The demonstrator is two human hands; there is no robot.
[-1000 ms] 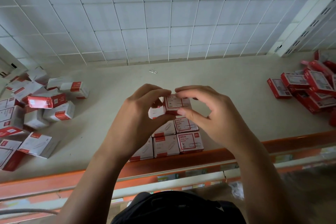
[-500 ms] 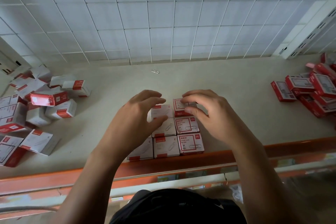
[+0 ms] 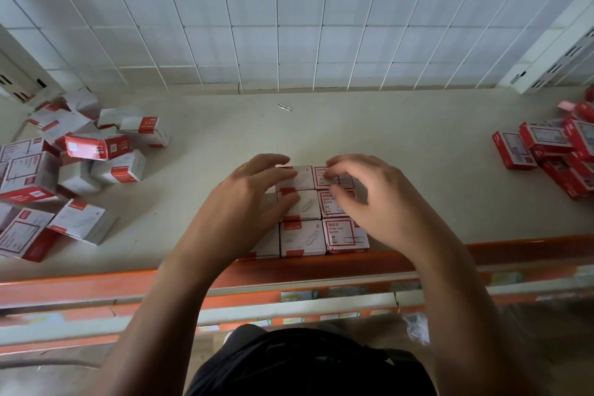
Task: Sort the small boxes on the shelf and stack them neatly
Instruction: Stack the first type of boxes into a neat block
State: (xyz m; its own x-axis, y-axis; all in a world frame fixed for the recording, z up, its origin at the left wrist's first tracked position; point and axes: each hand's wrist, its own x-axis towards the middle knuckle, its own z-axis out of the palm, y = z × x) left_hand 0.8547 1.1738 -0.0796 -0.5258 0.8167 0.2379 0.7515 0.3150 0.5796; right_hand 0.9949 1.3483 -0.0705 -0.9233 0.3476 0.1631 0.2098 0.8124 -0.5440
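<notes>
On the beige shelf [image 3: 401,154], a neat block of small red-and-white paper clip boxes [image 3: 345,235] sits against the front edge, three rows deep. My left hand [image 3: 244,202] curves over the back-left white box [image 3: 303,178], with its fingertips at the far edge and its thumb at the near edge. My right hand [image 3: 376,202] pinches the back-right red-framed box [image 3: 347,182], fingertips on top and thumb at its front. That box lies flat in the back row. My left hand hides the block's left column.
A loose heap of white and red boxes [image 3: 96,148] lies at the left, and a heap of red boxes [image 3: 546,145] at the right. A stray paper clip [image 3: 285,107] lies near the tiled back wall. An orange rail [image 3: 96,286] runs along the shelf front.
My right hand lowered the red-framed box from the air into the back row. Both hands came down onto the block, and my left hand closed on the back-left box.
</notes>
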